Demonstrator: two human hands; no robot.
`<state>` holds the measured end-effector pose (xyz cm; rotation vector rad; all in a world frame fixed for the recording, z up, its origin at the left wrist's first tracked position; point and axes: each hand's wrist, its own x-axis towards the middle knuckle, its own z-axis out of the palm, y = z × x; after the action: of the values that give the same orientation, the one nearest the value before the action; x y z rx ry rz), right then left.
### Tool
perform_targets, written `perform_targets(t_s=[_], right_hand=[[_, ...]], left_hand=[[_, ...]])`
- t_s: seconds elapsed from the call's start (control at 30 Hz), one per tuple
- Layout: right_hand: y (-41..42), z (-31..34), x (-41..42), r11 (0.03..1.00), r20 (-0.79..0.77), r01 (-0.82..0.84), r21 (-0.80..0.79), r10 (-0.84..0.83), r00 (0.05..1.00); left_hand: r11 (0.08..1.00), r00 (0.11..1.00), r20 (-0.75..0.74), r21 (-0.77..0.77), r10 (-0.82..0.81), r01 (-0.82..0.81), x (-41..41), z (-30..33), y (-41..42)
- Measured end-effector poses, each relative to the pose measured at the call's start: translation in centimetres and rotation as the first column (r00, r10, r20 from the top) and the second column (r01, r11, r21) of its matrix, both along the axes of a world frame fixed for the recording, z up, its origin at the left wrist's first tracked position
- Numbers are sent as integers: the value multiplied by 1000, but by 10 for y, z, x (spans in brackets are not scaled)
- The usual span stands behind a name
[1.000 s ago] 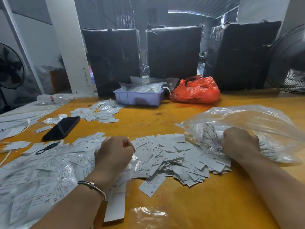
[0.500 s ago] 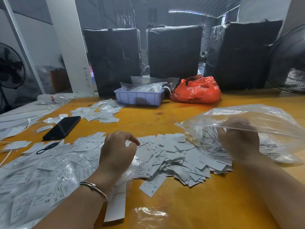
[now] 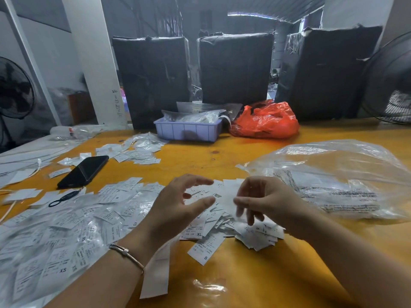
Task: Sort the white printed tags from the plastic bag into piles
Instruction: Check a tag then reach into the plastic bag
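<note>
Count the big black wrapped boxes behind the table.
3: left black wrapped box, middle one behind the lilac plastic tray, right one. Others may be hidden.

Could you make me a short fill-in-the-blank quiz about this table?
1. The phone is coloured ____.
2. The crumpled bag beside the tray is coloured ____.
3. The bracelet is on the ____ wrist.
4. The tag nearest the table's front edge reads ____.

Missing words: black; red; left; S

Dim room, rear daylight, motion-blurred fingertips, wide-angle edge distortion
</note>
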<state>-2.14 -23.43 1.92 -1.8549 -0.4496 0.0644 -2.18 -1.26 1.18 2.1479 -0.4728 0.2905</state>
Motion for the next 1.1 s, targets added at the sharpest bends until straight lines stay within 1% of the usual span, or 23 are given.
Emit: perform_targets(t_s=[0.13, 0.2, 0.37, 0.47, 0.57, 0.63, 0.67, 0.7, 0.73, 0.77, 0.8, 0.83, 0.9, 0.93, 0.97, 1.0, 1.03, 1.07, 1.1], right_hand=[[7, 1, -5, 990, 23, -95, 103, 93, 995], [9, 1, -6, 986, 48, -107, 126, 102, 994], [10, 1, -7, 979, 67, -106, 171, 96, 993], [9, 0, -5, 980, 66, -39, 196, 27, 997], [4, 1, -2, 979, 88, 85, 184, -102, 991], [-1, 1, 1, 967, 175, 233, 106, -249, 953], [-5, 0, 3, 942, 275, 337, 17, -328, 904], [-8, -1, 5, 883, 416, 460, -94, -385, 824], [-12, -1, 6, 786, 568, 590, -185, -405, 717], [-16, -1, 7, 694, 692, 687, -217, -387, 609], [-19, 1, 7, 629, 772, 747, -213, -360, 523], [-23, 2, 8, 578, 823, 791, -201, -339, 457], [-33, 5, 10, 453, 864, 870, -193, -342, 370], [-36, 6, 11, 373, 860, 902, -218, -363, 358], [-39, 6, 13, 292, 848, 919, -265, -382, 366], [-40, 7, 13, 209, 829, 920, -330, -401, 389], [-44, 4, 18, 154, 799, 905, -397, -426, 424], [-46, 2, 19, 130, 752, 876, -464, -464, 467], [-49, -1, 23, 167, 672, 839, -517, -528, 519]], left_hand=[[978, 973, -101, 2, -206, 207, -6, 4, -5], [973, 965, -122, -30, -232, 230, -7, 5, -7], [971, 968, -115, -110, -224, 212, -9, 6, -9], [970, 971, -111, -144, -210, 193, -9, 4, -9], [982, 985, -98, -137, -142, 128, -7, 2, -9], [984, 991, -89, -155, -99, 84, -5, 1, -7], [983, 993, -86, -173, -82, 66, -5, 1, -5], [980, 994, -85, -192, -63, 46, -4, 1, -4], [978, 995, -86, -207, -42, 23, -3, 1, -3], [976, 996, -88, -216, -23, 4, -3, 1, -3], [975, 996, -92, -220, -10, -10, -2, 1, -3], [975, 995, -95, -220, -2, -19, -2, 1, -3], [976, 995, -103, -215, 5, -27, -2, 0, -3], [976, 994, -109, -216, 4, -28, -2, 0, -3], [975, 993, -116, -219, 0, -26, -2, 0, -3], [975, 993, -122, -222, -4, -24, -2, 0, -3], [975, 992, -127, -223, -8, -21, -2, 0, -3], [974, 991, -132, -226, -11, -19, -3, 0, -4], [973, 990, -137, -232, -14, -18, -3, 0, -4]])
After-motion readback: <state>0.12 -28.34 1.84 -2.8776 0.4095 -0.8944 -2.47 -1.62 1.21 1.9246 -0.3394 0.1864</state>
